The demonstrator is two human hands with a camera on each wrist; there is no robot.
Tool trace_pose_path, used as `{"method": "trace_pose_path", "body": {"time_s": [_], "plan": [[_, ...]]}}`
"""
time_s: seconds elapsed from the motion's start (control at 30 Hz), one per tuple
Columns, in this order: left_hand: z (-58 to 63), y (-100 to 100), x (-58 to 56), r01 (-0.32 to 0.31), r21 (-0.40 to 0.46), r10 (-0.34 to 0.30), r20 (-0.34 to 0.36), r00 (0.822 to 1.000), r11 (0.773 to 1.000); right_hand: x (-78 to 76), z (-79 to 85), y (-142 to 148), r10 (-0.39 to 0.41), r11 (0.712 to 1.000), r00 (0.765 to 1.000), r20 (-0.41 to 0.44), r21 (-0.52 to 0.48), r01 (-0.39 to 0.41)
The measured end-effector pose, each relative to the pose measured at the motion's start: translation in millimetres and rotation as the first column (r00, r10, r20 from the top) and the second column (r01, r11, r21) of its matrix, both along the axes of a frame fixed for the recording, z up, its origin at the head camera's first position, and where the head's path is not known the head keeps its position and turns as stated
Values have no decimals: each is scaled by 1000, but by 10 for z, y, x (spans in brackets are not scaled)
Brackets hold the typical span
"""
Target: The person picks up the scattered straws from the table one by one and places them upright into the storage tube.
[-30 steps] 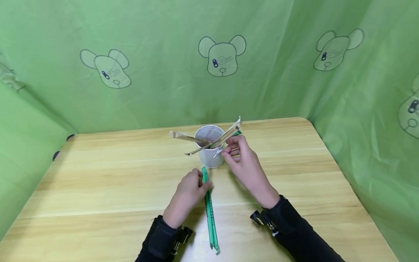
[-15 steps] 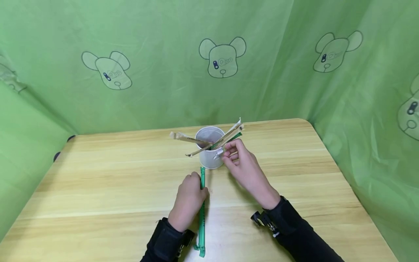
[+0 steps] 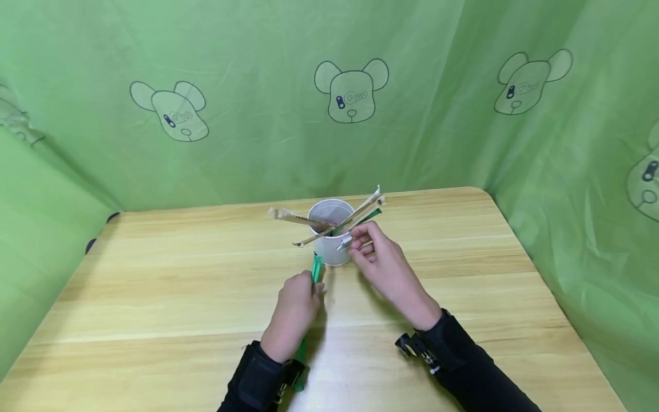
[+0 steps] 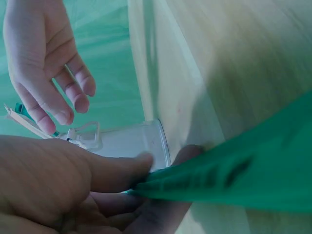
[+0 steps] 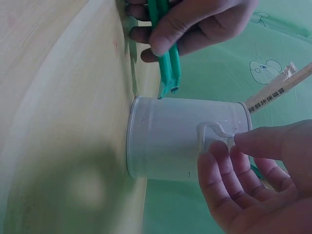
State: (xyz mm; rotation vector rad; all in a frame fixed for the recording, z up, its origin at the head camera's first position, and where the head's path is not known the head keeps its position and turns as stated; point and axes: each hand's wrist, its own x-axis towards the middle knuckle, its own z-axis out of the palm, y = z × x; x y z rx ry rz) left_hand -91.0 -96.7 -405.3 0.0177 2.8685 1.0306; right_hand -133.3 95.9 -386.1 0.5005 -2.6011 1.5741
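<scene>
My left hand (image 3: 294, 306) grips green wrapped straws (image 3: 317, 264) in front of a small white bucket (image 3: 333, 254). Their far ends point at the bucket, while the near part runs under my wrist. In the right wrist view, thumb and fingers hold the straws (image 5: 169, 68) close to the bucket's base. My right hand (image 3: 383, 266) is at the bucket's right side, thumb and fingertips pinching its small looped handle (image 5: 208, 126). Out of the bucket's mouth lean several paper-wrapped straws (image 3: 355, 214), crossing each other, with a green one (image 3: 372, 214) among them.
The bucket stands upright on a wooden table (image 3: 180, 297) near its back edge. Green curtains (image 3: 257, 143) printed with bear heads hang behind and along the sides. Dark knobs (image 3: 112, 217) show at the table's left edge.
My left hand has lifted and tilted the green straws; their near ends have swung left under the wrist and their far ends have risen before the bucket. My right hand stays almost still.
</scene>
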Motion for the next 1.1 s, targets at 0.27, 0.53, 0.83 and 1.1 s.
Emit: {"method": "trace_pose_path", "body": {"time_s": [0.27,0.53,0.83,1.1], "plan": [[-31,24,-43,33,151,-26,-45,999,988,2,20,12,-5,1000,1000,-14,16,6],[-53,9,-57,39,296,-13,-91,996,954,7,27,7,11,999,1000,-26,30,-10],[26,-73,-79,48,215,-16,-149,989,975,1,14,-4,28,999,999,-46,43,-26],[183,-164,-70,39,141,5,-304,953,989,-4,16,-2,40,998,998,-45,45,-38]]}}
